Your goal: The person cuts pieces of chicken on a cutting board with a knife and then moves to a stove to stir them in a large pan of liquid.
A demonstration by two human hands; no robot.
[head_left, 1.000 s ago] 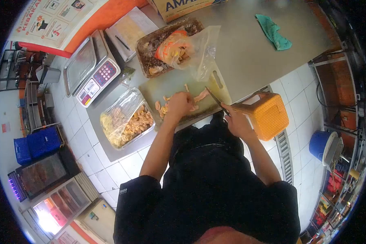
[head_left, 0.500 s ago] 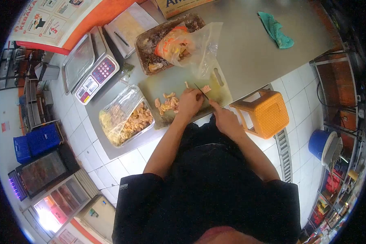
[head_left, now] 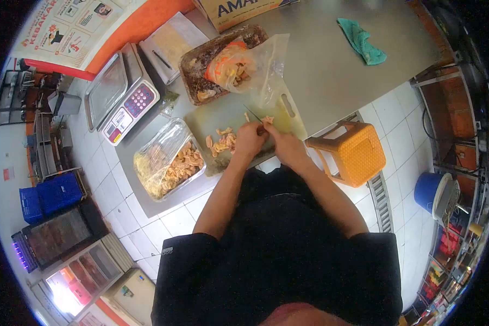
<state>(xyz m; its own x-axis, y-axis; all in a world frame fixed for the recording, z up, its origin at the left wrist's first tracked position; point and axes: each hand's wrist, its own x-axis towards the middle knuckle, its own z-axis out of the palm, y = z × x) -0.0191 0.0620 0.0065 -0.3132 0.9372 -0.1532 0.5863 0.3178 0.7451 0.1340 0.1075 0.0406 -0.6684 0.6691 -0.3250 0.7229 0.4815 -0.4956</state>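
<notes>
My right hand is closed around the handle of a knife, whose blade points away over the cutting board. Close against it, my left hand has its fingers curled; what they pinch is hidden. Small bits of raw meat, pale like chicken, lie by the blade just beyond my fingers. A loose pile of cut meat pieces rests on the board left of my left hand. Farther left stands a clear-covered tray holding many meat pieces and some pale yellowish food.
Behind the board, a stained metal pan holds an open plastic bag with meat. A digital scale, papers with a pen, a carton and a green cloth share the table. An orange stool stands right.
My right hand has moved left and slightly forward, up against my left hand. The knife blade has shifted left and away over the board. The meat pile looks the same.
</notes>
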